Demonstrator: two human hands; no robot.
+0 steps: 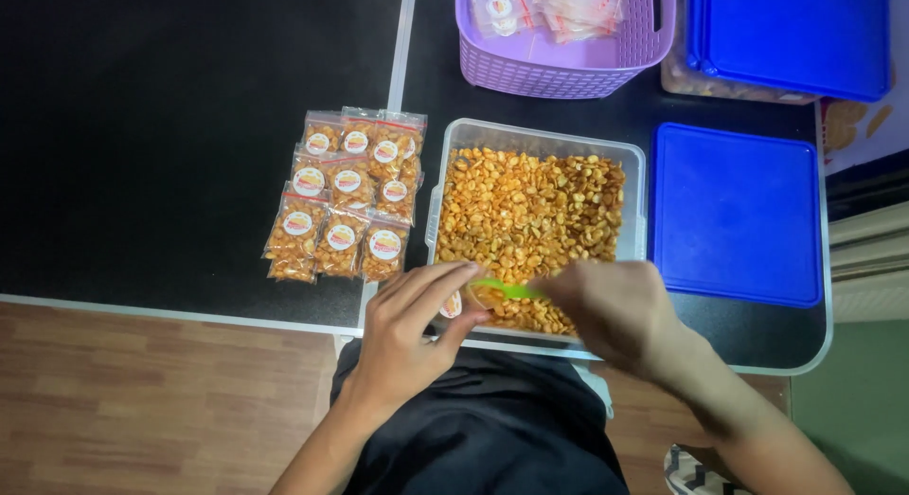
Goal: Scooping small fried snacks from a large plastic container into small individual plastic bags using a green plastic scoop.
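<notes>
Black table [189, 126]: snack packets [346, 194], tub [540, 140] (nuts inside), purple basket [568, 73], blue lid [734, 216].

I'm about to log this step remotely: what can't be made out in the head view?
- Small bag in the left hand: mostly hidden by its fingers.
- Green spoon: handle hidden by the blurred right hand.
- Purple basket and upper blue lid: cut by the top edge.

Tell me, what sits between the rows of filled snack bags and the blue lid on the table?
The clear tub of orange snack lies between the filled bags and the blue lid, seen from the head camera.
</notes>
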